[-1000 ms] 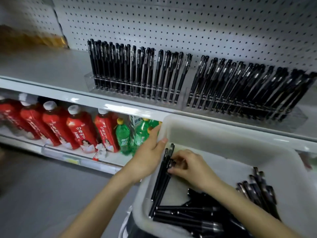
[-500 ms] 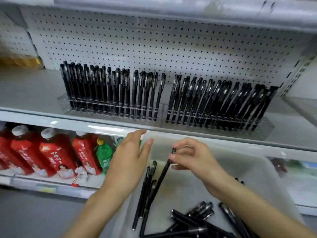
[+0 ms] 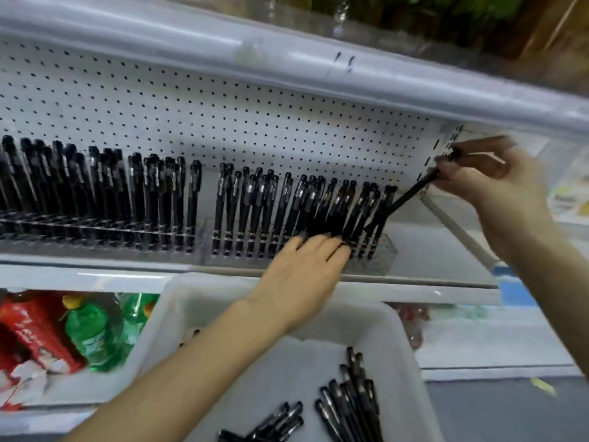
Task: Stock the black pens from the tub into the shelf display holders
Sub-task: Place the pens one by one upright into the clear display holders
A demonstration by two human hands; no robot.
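**Black pen being stocked.** A single black pen (image 3: 404, 197) slants with its lower tip in among the pens at the right end of the right display holder (image 3: 384, 250). Its upper end lies up and to the right of that holder. The right hand (image 3: 490, 180) has its grip clamped on the pen's upper end, pinched between thumb and fingers; motion blur hides finer detail.

The left hand (image 3: 302, 275) reaches to the front of the same holder, its grip apart and holding nothing. Its extended fingertips (image 3: 341, 250) touch the lower barrels of the stocked pens (image 3: 287, 205), which stand upright to slightly tilted in rows.

Just left of this holder stands the left display holder (image 3: 95, 231), likewise filled with black pens. Both rest on a grey shelf (image 3: 430, 250), and behind the holder rises a white pegboard (image 3: 223, 116).

Below and in front of the holder lies the white tub (image 3: 398, 342), with loose pens (image 3: 350, 400) on its floor. Below and left of the holder stand red bottles (image 3: 28, 333) and green bottles (image 3: 92, 339).
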